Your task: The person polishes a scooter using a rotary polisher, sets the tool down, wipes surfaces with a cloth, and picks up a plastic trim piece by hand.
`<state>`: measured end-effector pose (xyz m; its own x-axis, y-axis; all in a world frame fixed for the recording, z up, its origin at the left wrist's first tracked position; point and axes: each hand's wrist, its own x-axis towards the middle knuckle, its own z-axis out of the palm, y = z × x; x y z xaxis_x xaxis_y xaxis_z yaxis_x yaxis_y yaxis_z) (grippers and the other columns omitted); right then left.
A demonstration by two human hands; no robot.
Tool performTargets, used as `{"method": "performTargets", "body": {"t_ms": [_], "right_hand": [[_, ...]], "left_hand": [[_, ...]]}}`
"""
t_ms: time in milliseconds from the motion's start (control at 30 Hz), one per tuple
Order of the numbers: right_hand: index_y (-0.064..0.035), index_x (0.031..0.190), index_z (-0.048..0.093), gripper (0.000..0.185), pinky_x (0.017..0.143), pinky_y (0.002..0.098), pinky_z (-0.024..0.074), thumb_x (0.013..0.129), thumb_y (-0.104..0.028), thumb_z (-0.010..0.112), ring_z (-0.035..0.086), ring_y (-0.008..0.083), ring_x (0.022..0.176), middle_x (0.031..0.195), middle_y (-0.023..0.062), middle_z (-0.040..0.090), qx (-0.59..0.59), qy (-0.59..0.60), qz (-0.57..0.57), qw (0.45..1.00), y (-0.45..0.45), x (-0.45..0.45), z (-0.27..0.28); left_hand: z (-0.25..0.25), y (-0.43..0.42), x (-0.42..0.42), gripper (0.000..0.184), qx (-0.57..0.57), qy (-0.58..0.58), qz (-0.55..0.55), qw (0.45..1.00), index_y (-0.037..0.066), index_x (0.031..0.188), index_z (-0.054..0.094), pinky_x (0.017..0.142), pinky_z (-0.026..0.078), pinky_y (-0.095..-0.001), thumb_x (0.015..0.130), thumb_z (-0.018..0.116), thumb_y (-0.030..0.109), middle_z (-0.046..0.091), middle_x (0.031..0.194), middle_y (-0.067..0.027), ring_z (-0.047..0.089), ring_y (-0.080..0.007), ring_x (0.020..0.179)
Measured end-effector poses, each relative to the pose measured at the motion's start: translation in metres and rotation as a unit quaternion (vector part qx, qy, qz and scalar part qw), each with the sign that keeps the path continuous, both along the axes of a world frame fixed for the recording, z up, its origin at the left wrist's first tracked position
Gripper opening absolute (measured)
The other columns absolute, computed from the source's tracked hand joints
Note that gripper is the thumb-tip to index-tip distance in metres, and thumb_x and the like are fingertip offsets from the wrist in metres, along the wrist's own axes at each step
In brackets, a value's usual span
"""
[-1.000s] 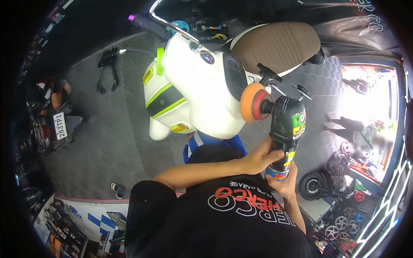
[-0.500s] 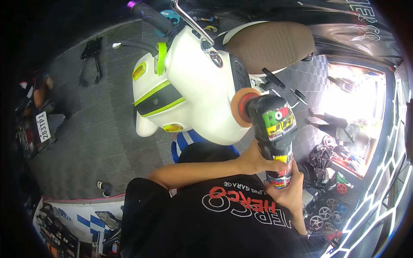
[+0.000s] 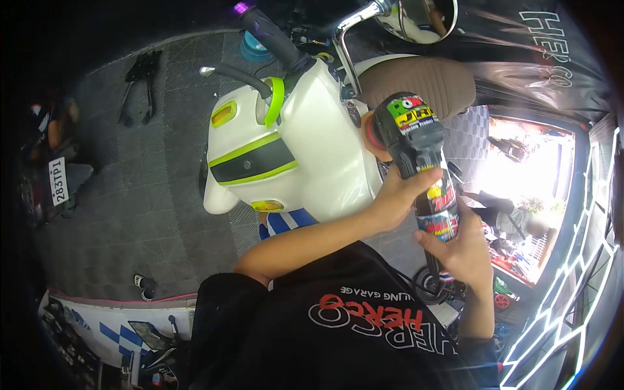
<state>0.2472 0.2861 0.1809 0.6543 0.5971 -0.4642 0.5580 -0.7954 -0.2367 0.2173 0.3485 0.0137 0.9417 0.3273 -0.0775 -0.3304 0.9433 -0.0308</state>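
Note:
A black power polisher [image 3: 416, 146] covered in bright stickers is held in both my hands. My left hand [image 3: 406, 195] is wrapped around its body just below the head, and my right hand [image 3: 461, 250] grips the lower handle. Its orange foam pad [image 3: 375, 135] faces the white scooter [image 3: 325, 156], at the edge of the front panel near the seat; the head partly hides whether they touch. Lime-green trim, a dark centre panel and yellow lights mark the scooter's front.
A brown seat [image 3: 419, 81] and a round mirror [image 3: 422, 19] are at the top. Another motorbike with a number plate [image 3: 58, 181] stands far left, a person beside it. A person [image 3: 513, 218] is near the bright doorway. A black bracket-like part [image 3: 140, 84] lies on the grey floor.
The polisher has shifted up and slightly right along the panel, with both hands still around it. The view has shifted too, so the scooter's mirror now shows.

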Motion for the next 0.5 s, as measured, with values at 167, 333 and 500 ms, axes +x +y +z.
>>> {"method": "performTargets", "body": {"t_ms": [167, 333, 500], "right_hand": [[0.0116, 0.125, 0.056, 0.077, 0.081, 0.0451, 0.0520, 0.072, -0.035, 0.086, 0.069, 0.0427, 0.091, 0.099, 0.0308, 0.069, -0.024, -0.018, 0.026, 0.999, 0.029, 0.028, 0.003], [0.0096, 0.112, 0.064, 0.059, 0.081, 0.0442, 0.0492, 0.074, -0.032, 0.083, 0.068, 0.0372, 0.088, 0.093, 0.0268, 0.069, -0.022, 0.103, -0.074, 0.992, 0.053, 0.036, 0.008], [0.0075, 0.111, 0.065, 0.053, 0.079, 0.0406, 0.0514, 0.074, -0.026, 0.082, 0.071, 0.0299, 0.085, 0.094, 0.0221, 0.072, 0.012, 0.044, -0.005, 0.999, 0.026, 0.030, 0.008]], "left_hand": [[0.009, 0.029, 0.016, 0.033, -0.031, 0.026, -0.013, 0.999, 0.009, 0.113, 0.056, 0.079, 0.056, -0.0324, 0.093, 0.074, 0.028, 0.063, 0.100, -0.0008, 0.067, -0.0114, 0.088], [0.001, 0.038, 0.031, 0.033, -0.013, 0.043, -0.013, 0.999, 0.010, 0.109, 0.059, 0.076, 0.055, -0.0311, 0.092, 0.074, 0.034, 0.063, 0.096, 0.0003, 0.066, -0.0102, 0.086], [0.014, 0.027, 0.016, 0.032, -0.005, 0.041, -0.011, 0.999, 0.007, 0.112, 0.059, 0.079, 0.055, -0.0311, 0.092, 0.074, 0.027, 0.063, 0.096, -0.0006, 0.065, -0.0105, 0.089]]}}
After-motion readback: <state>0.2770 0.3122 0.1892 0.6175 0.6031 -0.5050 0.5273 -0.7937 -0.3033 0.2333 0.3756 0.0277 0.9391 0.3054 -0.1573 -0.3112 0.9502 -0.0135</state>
